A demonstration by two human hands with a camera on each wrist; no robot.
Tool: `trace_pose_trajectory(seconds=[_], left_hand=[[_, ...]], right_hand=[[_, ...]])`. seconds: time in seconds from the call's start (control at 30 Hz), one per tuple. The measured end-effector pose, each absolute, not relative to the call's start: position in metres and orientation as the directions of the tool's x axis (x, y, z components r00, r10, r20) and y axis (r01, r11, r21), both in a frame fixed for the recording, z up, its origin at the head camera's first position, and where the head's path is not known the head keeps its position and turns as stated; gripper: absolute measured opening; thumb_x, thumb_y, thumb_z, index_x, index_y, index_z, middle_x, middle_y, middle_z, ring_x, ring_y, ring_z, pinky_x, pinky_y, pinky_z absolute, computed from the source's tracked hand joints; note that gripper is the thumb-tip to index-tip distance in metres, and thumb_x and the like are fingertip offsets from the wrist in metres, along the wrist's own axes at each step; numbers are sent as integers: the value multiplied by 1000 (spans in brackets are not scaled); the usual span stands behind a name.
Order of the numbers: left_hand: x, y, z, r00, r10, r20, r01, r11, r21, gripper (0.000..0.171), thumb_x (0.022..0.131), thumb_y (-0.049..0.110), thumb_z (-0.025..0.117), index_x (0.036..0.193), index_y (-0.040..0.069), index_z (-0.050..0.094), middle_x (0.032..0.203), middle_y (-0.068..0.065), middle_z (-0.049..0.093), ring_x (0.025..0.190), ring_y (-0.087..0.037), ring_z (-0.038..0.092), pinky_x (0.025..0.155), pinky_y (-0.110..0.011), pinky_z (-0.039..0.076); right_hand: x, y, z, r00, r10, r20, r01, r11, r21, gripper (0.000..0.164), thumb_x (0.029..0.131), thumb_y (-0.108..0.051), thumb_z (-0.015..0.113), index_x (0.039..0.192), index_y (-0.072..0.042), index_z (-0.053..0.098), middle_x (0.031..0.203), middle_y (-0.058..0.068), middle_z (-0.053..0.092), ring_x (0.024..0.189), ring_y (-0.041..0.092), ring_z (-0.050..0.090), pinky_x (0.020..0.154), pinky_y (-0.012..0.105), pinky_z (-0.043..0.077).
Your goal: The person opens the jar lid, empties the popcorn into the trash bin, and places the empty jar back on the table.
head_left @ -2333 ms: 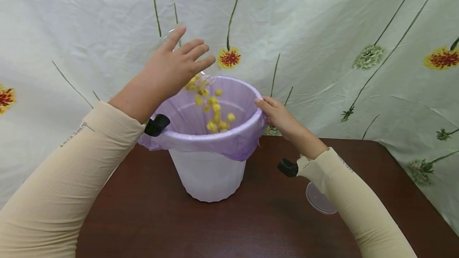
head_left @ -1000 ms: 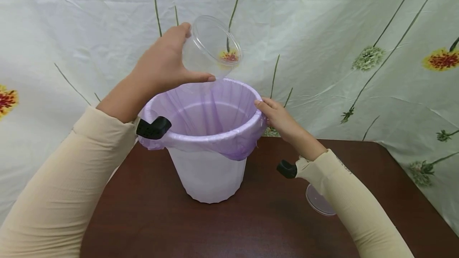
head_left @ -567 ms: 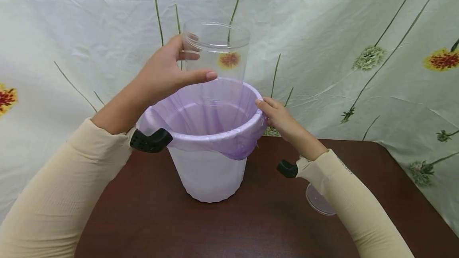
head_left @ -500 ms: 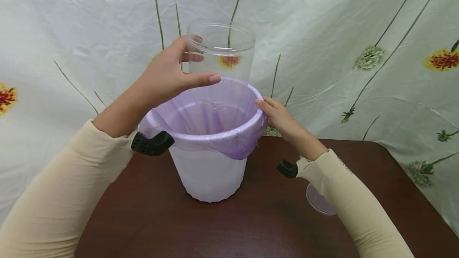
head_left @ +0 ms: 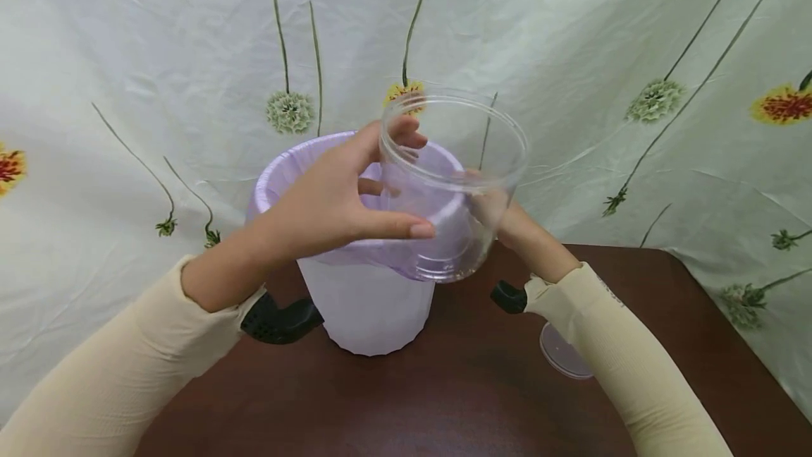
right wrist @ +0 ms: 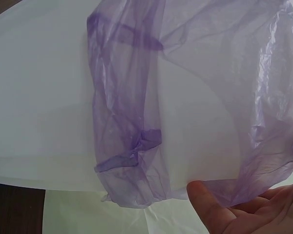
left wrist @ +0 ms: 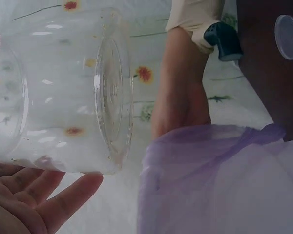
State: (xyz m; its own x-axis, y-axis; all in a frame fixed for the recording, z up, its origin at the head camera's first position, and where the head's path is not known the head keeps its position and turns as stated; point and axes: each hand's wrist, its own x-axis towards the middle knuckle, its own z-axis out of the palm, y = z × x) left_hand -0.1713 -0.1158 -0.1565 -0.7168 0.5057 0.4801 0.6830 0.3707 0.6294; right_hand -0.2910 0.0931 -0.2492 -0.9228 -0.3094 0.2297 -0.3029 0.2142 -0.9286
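Observation:
A clear plastic jar [head_left: 466,231] is in my left hand [head_left: 323,203], thumb at the near side and fingers round the back. It tilts slightly, mouth up, in front of the right rim of a white bin [head_left: 374,312]. In the left wrist view the jar [left wrist: 58,102] looks see-through, with tiny yellowish specks near its base. A purple bag [head_left: 279,178] lines the bin and folds over its rim. My right hand [head_left: 517,228], partly behind the jar, grips the bagged rim. The right wrist view shows its fingers [right wrist: 205,204] at the bag's edge. The bin's bottom is hidden.
A round clear lid [head_left: 563,352] lies on the dark brown table [head_left: 444,400], partly behind the right sleeve. A flower-patterned cloth [head_left: 571,55] hangs behind the table. Black wrist devices [head_left: 282,319] stick out from both cuffs.
Yellow pieces fell from the tipped jar into the bin earlier; none show now. My left hand turned the jar mouth up and brought it right and nearer. My right hand stayed on the rim.

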Motion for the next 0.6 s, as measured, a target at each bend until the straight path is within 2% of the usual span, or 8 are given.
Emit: trace_pose_trajectory(seconds=[0.07,0.1,0.23,0.33,0.43,0.6], left_hand=[[-167,-114,-163,-698,531,480,698,355,622,83,66,21,81,134,9,35,125,5,45,110,-4,45,81,-25,47],[-165,-114,-166,-692,541,478,702,349,621,84,65,21,81,134,9,35,125,5,45,111,-5,44,82,-26,46],[-160,-113,-186,-670,581,462,712,325,623,89,62,25,83,135,10,34,128,5,44,116,-9,42,84,-30,45],[-157,-113,-205,-657,609,444,709,299,639,94,60,26,84,137,11,32,131,2,43,119,-12,40,86,-32,44],[-154,-113,-230,-658,630,412,685,274,675,98,59,28,85,138,12,29,132,0,41,120,-13,39,88,-32,44],[-152,-114,-270,-680,645,348,630,271,728,100,59,32,84,139,15,27,133,6,39,121,-11,37,88,-34,44]], right_hand=[[-293,94,-251,-919,-323,227,-294,177,-939,39,93,-19,44,119,9,48,84,12,55,68,11,51,61,21,44],[-292,95,-251,-909,-348,229,-299,162,-940,39,94,-20,42,121,8,47,89,15,56,69,12,52,62,22,45],[-294,99,-253,-910,-376,175,-254,170,-952,45,94,-29,42,127,1,44,110,20,52,86,15,54,73,27,47],[-293,100,-253,-910,-384,156,-237,173,-956,46,94,-32,42,128,-1,44,112,16,52,91,17,53,78,31,46],[-292,98,-251,-915,-374,152,-225,159,-961,46,94,-31,43,129,-1,44,112,18,52,89,16,53,76,30,46],[-291,97,-250,-911,-381,156,-221,134,-966,47,95,-27,41,132,1,39,119,23,49,96,22,52,79,32,46]])
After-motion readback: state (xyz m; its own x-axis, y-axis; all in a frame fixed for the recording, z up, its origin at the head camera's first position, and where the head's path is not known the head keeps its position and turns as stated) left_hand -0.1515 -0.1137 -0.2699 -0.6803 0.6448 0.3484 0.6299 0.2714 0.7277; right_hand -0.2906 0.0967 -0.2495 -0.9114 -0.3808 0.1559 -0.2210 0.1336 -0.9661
